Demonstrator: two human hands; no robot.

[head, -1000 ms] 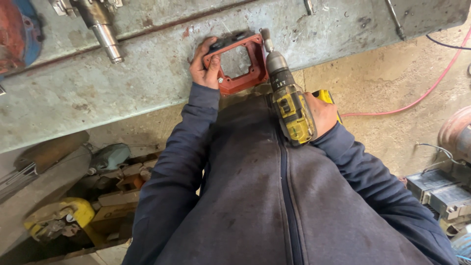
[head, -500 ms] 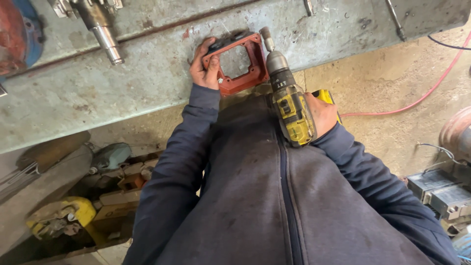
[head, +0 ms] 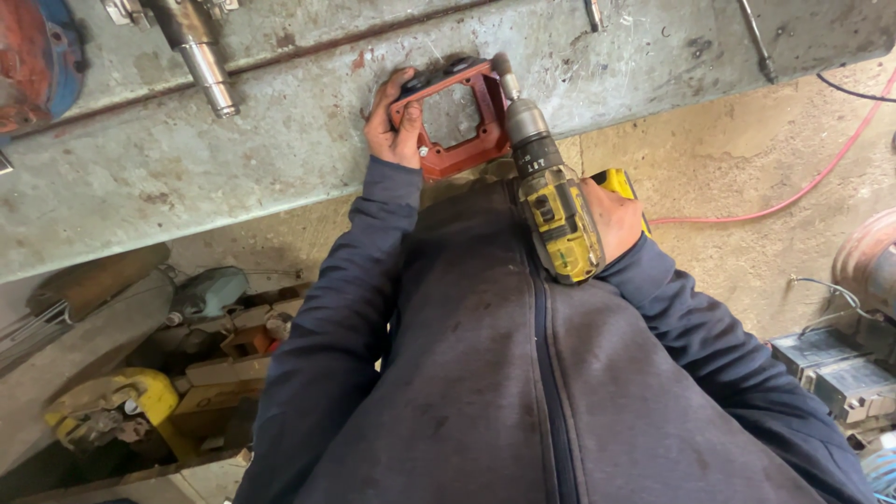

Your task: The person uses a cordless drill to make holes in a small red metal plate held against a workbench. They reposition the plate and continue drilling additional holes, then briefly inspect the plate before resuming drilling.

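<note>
A red square metal frame (head: 467, 154) with an open middle lies flat on a grey steel workbench (head: 261, 140). My left hand (head: 390, 121) grips the frame's left side, thumb over its edge. My right hand (head: 611, 219) holds a yellow and black cordless drill (head: 551, 210) by the handle. The drill's bit tip (head: 504, 67) rests at the frame's upper right corner. My dark zipped jacket fills the lower part of the view.
A steel shaft (head: 201, 56) lies on the bench at upper left beside a rusty blue part (head: 33, 56). A red hose (head: 803, 187) runs over the concrete floor at right. Scrap parts and a yellow piece (head: 121, 397) lie at lower left, grey boxes (head: 840, 373) at lower right.
</note>
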